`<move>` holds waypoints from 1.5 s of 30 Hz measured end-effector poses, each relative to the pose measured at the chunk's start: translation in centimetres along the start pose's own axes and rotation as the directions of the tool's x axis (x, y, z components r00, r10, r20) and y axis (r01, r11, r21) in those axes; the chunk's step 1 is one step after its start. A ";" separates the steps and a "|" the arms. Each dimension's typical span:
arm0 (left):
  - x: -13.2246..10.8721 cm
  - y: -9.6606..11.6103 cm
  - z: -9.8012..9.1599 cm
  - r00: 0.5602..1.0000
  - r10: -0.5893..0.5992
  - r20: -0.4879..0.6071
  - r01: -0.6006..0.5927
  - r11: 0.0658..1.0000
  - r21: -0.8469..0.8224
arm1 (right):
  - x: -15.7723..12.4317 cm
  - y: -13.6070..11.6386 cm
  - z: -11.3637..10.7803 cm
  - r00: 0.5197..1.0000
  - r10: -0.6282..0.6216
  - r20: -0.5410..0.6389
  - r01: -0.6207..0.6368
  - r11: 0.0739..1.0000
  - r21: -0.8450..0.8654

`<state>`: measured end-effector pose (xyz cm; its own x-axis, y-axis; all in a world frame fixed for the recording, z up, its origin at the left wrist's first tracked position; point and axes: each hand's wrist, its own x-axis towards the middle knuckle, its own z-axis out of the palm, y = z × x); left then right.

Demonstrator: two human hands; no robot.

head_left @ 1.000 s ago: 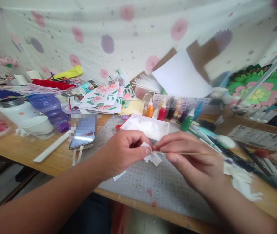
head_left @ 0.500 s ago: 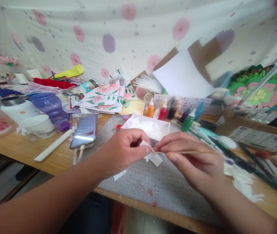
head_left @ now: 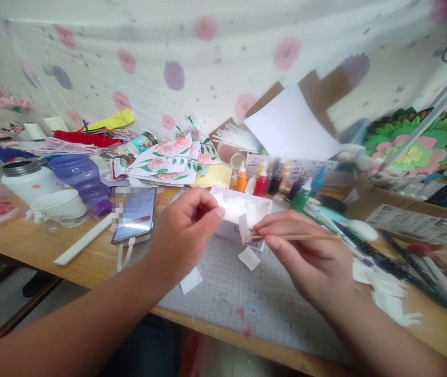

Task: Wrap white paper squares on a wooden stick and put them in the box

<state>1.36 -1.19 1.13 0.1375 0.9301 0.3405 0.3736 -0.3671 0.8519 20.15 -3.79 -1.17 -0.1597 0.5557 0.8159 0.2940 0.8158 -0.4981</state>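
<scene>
Wooden stick (head_left: 312, 237): pinching near paper strip (head_left: 243, 229) with right fingers (head_left: 276, 226), likely for control; pressing left fingers (head_left: 211, 221) together, seemingly empty.

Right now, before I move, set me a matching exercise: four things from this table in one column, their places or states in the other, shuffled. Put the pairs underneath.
1. Thin stick
2. Phone
3. White box
4. Large white sheet

A. Holding white material
B. Propped up behind the bottles
C. Held in the right hand
D. White cable at its near end

Pairs: 1-C, 2-D, 3-A, 4-B
</scene>
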 end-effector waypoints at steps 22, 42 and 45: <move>2.4 -3.3 1.4 0.966 -0.202 0.161 0.187 0.977 0.104 | -0.4 4.7 0.1 0.872 0.415 -0.262 -0.438 0.898 -0.035; -0.3 -4.0 3.6 0.632 0.210 0.745 -0.612 0.726 0.314 | -0.6 6.9 -0.4 0.862 0.387 -0.329 -0.430 0.900 -0.068; -0.4 -4.9 4.7 0.679 0.178 0.712 -0.567 0.744 0.354 | -0.7 6.7 -0.2 0.879 0.368 -0.304 -0.395 0.918 -0.031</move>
<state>3.81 0.27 -5.01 0.8133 0.5734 0.0994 0.5250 -0.7966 0.2996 22.45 1.23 -5.04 0.2540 0.7398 0.6230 0.3623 0.5245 -0.7705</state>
